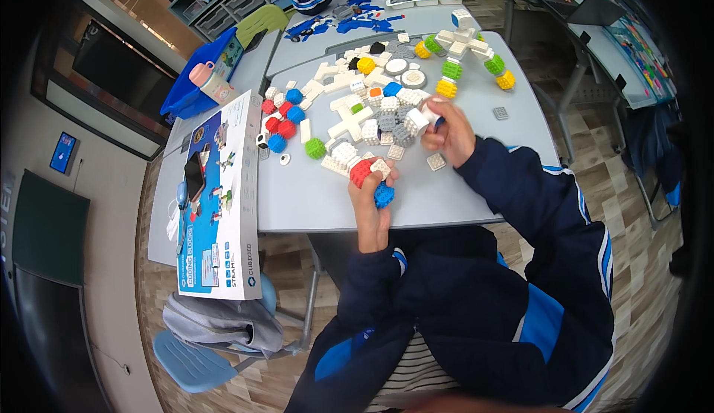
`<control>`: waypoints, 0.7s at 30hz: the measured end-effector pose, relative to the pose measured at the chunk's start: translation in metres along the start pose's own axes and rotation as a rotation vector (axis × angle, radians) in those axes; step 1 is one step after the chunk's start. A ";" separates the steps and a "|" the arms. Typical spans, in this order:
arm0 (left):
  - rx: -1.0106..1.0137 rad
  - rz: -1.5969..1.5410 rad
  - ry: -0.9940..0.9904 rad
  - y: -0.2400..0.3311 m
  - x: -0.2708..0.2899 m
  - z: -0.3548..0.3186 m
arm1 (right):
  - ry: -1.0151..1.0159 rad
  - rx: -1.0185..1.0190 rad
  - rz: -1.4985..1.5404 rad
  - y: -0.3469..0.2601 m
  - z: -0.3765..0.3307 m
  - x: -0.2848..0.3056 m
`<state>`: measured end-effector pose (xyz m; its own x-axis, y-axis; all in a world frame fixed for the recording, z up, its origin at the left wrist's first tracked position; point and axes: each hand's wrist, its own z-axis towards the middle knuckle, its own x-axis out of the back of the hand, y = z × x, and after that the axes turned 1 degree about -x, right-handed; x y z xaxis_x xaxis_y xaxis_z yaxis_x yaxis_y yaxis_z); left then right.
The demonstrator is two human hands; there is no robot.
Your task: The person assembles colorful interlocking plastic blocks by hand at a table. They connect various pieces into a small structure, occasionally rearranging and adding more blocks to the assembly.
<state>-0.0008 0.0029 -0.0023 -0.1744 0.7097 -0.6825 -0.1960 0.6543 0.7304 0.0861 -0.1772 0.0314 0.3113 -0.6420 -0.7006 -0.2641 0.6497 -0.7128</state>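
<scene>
Near the front edge of the table, my left hand (367, 208) is closed around a small assembly of studded blocks: a red block (361, 171), a blue block (384, 195) and a white square piece (381, 168) show between the fingers. To its right and farther off, my right hand (457, 138) pinches a white block (429, 116) with a dark blue part, half hidden by the fingers. Right beside it lie white and grey blocks (387, 123). A green block (315, 148) rests left of my left hand, and a grey square plate (436, 162) lies below my right.
A built figure (461, 43) of white, green and yellow blocks stands at the far right. Red and blue blocks (287, 128) lie left, beside a large box (223, 212). A pink-capped bottle (212, 82) and blue bin (195, 78) stand beyond. Another person's hands reach a parts tray (424, 1).
</scene>
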 end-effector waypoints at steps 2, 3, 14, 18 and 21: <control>-0.045 0.265 -0.015 0.001 0.000 0.000 | -0.022 0.193 -0.409 -0.012 0.007 0.006; -0.084 0.381 -0.033 0.001 -0.001 0.001 | -0.040 0.297 -0.609 -0.018 0.011 0.009; -0.601 1.290 0.021 -0.016 -0.005 0.007 | -0.298 0.242 -1.622 -0.023 0.007 0.011; -0.597 1.256 0.034 -0.016 -0.009 0.004 | -0.367 0.425 -1.667 -0.018 0.008 0.014; -0.553 1.241 0.000 -0.012 -0.010 0.004 | -0.364 0.460 -1.735 -0.018 0.012 0.018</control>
<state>0.0071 -0.0107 -0.0046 -0.5180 0.7496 0.4121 -0.2694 -0.6002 0.7531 0.1074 -0.1952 0.0323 0.1048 -0.5644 0.8188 0.7579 -0.4877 -0.4332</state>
